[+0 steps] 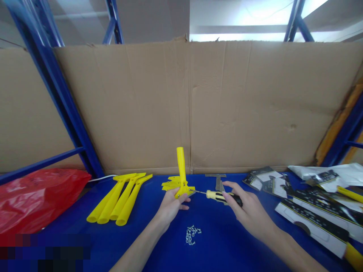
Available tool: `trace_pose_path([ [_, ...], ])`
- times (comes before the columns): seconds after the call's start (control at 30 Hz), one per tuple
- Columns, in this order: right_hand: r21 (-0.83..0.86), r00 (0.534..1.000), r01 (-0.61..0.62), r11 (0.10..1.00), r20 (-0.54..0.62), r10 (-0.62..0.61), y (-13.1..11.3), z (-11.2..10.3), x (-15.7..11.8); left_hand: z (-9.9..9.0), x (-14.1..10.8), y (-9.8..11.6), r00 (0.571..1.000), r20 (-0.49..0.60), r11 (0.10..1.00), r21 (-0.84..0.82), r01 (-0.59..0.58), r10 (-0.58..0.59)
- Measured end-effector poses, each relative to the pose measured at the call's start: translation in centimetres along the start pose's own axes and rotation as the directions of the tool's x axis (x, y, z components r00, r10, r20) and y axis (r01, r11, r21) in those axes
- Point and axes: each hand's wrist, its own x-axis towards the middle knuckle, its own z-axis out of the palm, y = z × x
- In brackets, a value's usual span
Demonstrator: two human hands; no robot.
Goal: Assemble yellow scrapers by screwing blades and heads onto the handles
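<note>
My left hand point(170, 206) grips a yellow plastic handle point(181, 166) by its flat, wide end, with the round tube pointing up. In my right hand point(246, 206) is a screwdriver point(219, 196) with a cream and black grip. It lies nearly level, and its tip meets the wide end of the yellow handle by a screw hole. Behind my left hand lie flat yellow pieces point(170, 183), partly hidden. Small silver screws and nuts point(191, 235) are scattered on the blue table point(215, 241) between my forearms.
Several similar yellow handles point(121, 200) lie at left beside a red plastic bag point(48, 200). A grey metal T-shaped piece point(218, 181) is behind the screwdriver. Black and white packaging cards point(314, 223) pile up at right. A cardboard wall point(187, 105) closes off the back.
</note>
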Motion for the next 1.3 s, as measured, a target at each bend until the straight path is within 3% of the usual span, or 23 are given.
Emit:
trace_pose_path([
  [0.47,0.051,0.994,0.109,0.993,-0.020,-0.108,0.41,0.43,-0.44,-0.13,0.26,-0.24,1.000,-0.005,0.999,-0.029,-0.016,0.015],
  [0.83,0.058,0.994,-0.107,0.993,0.035,0.105,0.03,0.01,0.01,-0.29,0.23,-0.34,1.000,0.002,0.997,-0.069,-0.023,0.023],
  [1.13,0.051,0.999,0.036,0.998,-0.031,-0.035,0.15,0.11,-0.30,-0.40,0.23,-0.17,1.000,0.002,0.996,-0.085,-0.007,0.007],
  [1.3,0.098,1.000,-0.018,0.995,0.018,0.017,0.28,0.20,-0.13,-0.43,0.04,-0.09,1.000,0.004,0.996,-0.082,-0.020,0.020],
])
